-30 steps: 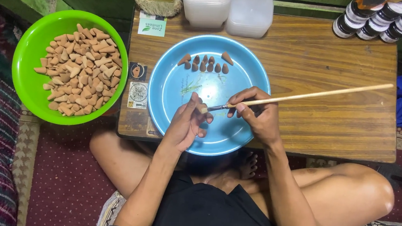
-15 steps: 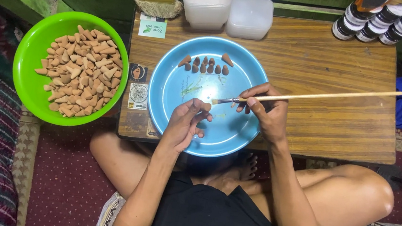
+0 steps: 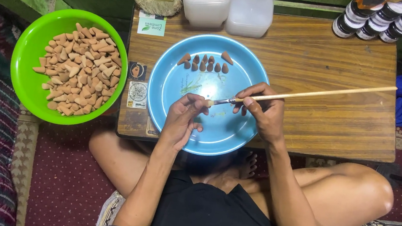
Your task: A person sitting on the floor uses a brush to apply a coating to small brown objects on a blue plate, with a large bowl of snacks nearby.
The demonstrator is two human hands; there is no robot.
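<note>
Far to the left of both hands sits a green bowl [image 3: 27,81] heaped with small brown cones [image 3: 80,69]. The left hand [image 3: 183,121] hovers over the blue bowl [image 3: 172,110], fingers curled around something small at their tips; what it is cannot be told. Just to its right, the right hand [image 3: 262,111] pinches a long wooden paintbrush [image 3: 311,93], its tip meeting the left fingertips. A row of cones [image 3: 206,63] lies in the blue bowl beyond both hands.

— Under the fingers [image 3: 189,102]?
— Sky-blue bowl [image 3: 223,135], faint green streaks.
— Just beyond the fingertips?
— Terracotta-brown cones [image 3: 205,62].
— Left of them?
— Lime-green bowl [image 3: 29,86], tan cones [image 3: 78,69]. Honey-brown grained bench [image 3: 323,66].
</note>
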